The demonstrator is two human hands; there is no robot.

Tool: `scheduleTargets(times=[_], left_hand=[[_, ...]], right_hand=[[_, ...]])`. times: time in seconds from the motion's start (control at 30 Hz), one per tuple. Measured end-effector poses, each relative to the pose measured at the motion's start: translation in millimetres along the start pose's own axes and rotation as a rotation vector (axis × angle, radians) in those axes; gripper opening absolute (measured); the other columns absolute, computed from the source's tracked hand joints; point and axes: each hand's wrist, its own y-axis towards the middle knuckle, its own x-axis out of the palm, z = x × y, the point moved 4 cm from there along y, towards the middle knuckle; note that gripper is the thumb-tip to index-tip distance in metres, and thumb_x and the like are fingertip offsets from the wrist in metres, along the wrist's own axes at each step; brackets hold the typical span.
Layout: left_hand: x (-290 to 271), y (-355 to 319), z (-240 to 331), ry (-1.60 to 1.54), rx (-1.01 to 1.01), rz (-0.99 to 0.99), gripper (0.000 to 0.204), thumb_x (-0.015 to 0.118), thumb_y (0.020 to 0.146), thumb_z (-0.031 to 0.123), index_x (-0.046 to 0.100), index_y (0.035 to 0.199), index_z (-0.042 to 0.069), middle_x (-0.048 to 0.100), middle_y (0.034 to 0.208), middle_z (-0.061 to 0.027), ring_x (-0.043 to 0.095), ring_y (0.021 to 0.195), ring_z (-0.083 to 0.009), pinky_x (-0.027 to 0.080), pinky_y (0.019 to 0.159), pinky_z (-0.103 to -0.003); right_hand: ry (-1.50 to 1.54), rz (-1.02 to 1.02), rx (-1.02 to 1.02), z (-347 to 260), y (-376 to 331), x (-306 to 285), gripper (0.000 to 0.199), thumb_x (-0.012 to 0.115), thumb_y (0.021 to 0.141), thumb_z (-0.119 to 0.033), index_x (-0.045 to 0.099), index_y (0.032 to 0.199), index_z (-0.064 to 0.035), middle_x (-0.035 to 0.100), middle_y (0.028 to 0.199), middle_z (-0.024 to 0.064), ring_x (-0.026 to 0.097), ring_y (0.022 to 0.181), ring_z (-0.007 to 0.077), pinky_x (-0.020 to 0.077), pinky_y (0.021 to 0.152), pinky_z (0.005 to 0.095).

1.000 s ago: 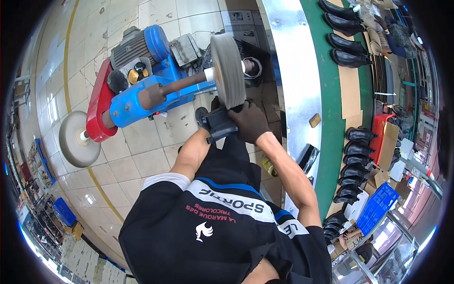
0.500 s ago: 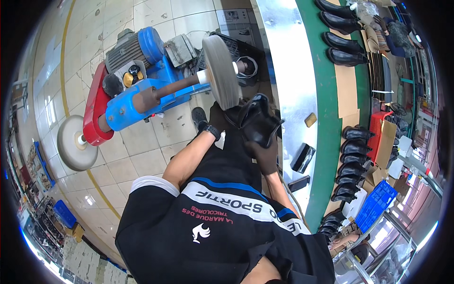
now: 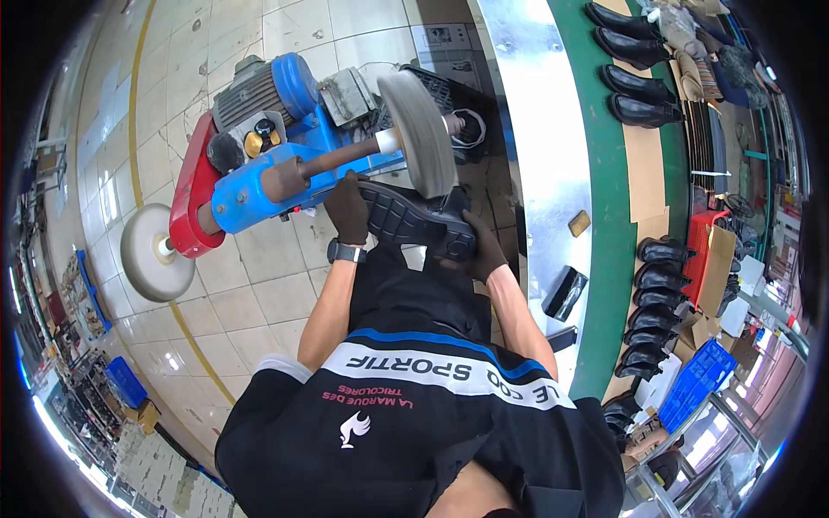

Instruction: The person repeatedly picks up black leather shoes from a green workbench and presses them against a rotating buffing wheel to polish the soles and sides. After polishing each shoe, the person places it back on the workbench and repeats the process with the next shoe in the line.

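Observation:
My left hand [image 3: 348, 211], in a dark glove, is closed on one end of a black leather shoe [image 3: 399, 216]. My right hand [image 3: 485, 250], gloved as well, holds the heel end. The shoe lies crosswise between both hands with its ridged black sole toward me. Just beyond it is the large grey buffing wheel [image 3: 419, 134], whose near edge overlaps the shoe; the exact contact spot is hidden. That wheel sits on the shaft of a blue and red buffing machine [image 3: 259, 190].
A second buffing wheel [image 3: 157, 252] is at the machine's left end. To the right runs a metal-topped bench [image 3: 544, 155] with a tan block [image 3: 579, 224] and a shiny black object [image 3: 566, 293]. Several black shoes [image 3: 661, 298] stand in a row on the green surface [image 3: 609, 190] beyond.
The shoe has been turned so its sole faces me, lying crosswise. My left hand has moved left to its far end, while my right hand stays at the right.

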Motion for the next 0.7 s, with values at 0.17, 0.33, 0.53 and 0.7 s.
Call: scheduleTargets(times=[0.17, 0.33, 0.53, 0.7], left_hand=[[-22, 31, 68, -0.134, 0.014, -0.126, 0.011, 0.059, 0.085, 0.012, 0.064, 0.077, 0.006, 0.062, 0.068, -0.0123, 0.062, 0.060, -0.0260, 0.046, 0.053, -0.035], [-21, 58, 152, -0.364, 0.354, -0.277, 0.009, 0.064, 0.080, 0.013, 0.064, 0.072, 0.009, 0.060, 0.063, -0.0097, 0.061, 0.058, -0.0262, 0.048, 0.052, -0.037], [-3, 64, 211, -0.353, 0.968, -0.662, 0.006, 0.067, 0.070, 0.017, 0.064, 0.073, 0.013, 0.062, 0.071, -0.0057, 0.063, 0.065, -0.0221, 0.049, 0.052, -0.036], [-25, -1, 246, -0.494, 1.524, -0.767, 0.019, 0.067, 0.065, 0.026, 0.064, 0.075, 0.009, 0.062, 0.076, -0.0082, 0.062, 0.065, -0.0251, 0.046, 0.049, -0.040]], right_hand=[[0.039, 0.054, -0.076, 28, 8, -15, 0.057, 0.056, 0.087, -0.061, 0.058, 0.120, -0.0146, 0.065, 0.110, 0.0089, 0.061, 0.104, 0.0270, 0.0483, 0.081, 0.0541], [0.177, 0.010, -0.156, 65, 42, -19, 0.062, 0.049, 0.090, -0.062, 0.052, 0.128, -0.0138, 0.061, 0.120, 0.0088, 0.057, 0.110, 0.0307, 0.0411, 0.092, 0.0591], [-1.353, 0.054, -1.061, 10, -7, 67, 0.063, 0.073, 0.078, -0.044, 0.054, 0.129, -0.0124, 0.059, 0.126, 0.0074, 0.056, 0.115, 0.0204, 0.0468, 0.097, 0.0345], [-0.531, -0.074, -0.624, -3, -17, 56, 0.055, 0.070, 0.080, -0.040, 0.058, 0.122, -0.0065, 0.064, 0.113, 0.0099, 0.061, 0.104, 0.0236, 0.0497, 0.091, 0.0357]])
